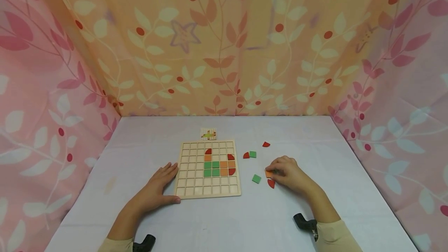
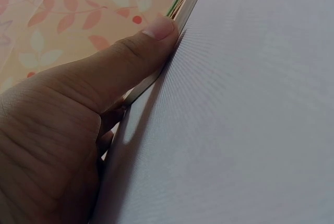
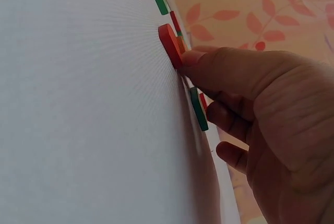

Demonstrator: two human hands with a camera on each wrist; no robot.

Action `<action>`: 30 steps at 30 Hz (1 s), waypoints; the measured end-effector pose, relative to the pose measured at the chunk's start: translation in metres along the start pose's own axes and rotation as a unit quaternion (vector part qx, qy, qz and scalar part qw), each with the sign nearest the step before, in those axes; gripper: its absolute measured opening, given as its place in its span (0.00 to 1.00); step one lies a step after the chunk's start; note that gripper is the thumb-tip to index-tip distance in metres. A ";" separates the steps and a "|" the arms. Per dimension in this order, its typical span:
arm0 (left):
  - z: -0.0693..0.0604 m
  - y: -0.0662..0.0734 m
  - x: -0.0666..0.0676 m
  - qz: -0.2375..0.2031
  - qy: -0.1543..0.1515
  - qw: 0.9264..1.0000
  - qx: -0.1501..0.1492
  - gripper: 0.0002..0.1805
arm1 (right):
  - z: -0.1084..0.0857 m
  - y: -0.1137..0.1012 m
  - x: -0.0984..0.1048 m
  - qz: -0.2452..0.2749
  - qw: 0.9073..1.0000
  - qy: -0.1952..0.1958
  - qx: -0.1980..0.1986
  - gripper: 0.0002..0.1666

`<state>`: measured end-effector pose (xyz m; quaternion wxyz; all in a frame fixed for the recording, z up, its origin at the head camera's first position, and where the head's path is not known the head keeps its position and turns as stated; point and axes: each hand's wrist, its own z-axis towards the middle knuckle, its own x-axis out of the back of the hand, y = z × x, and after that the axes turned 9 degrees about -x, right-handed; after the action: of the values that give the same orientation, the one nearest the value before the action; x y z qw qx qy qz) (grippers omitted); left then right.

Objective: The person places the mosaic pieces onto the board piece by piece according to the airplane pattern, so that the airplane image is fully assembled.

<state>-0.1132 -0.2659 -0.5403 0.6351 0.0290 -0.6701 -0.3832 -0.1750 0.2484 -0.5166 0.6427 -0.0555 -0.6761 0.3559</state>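
A wooden grid board (image 1: 194, 191) lies on the table with green, orange and red tiles in some of its cells. Along its left edge rests my left hand (image 1: 157, 188), fingers extended and thumb on the near corner; in the left wrist view that thumb (image 2: 156, 33) touches the board's edge. To the right of the board, my right hand (image 1: 288, 172) pinches an orange square tile (image 1: 268, 174) at the table surface. Just below it lies a red quarter-circle tile (image 1: 271, 183), also close to the thumb in the right wrist view. The right fingertips partly hide the orange tile.
Between board and right hand lie a green square tile (image 1: 256, 179), another green tile (image 1: 252, 154), a red quarter-circle (image 1: 246, 155) and one more red piece (image 1: 266, 144). A small pattern card (image 1: 208, 134) sits behind the board. Floral curtains (image 1: 224, 49) enclose the table.
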 end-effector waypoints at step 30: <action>0.000 -0.001 -0.001 0.006 0.002 1.000 -0.004 0.66 | 0.033 -0.073 0.020 0.039 0.999 0.008 -0.005 0.17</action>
<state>-0.1134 -0.2665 -0.5416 0.6387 0.0227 -0.6675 -0.3822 -0.1806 0.1918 -0.4573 0.6332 -0.0876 -0.6703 0.3770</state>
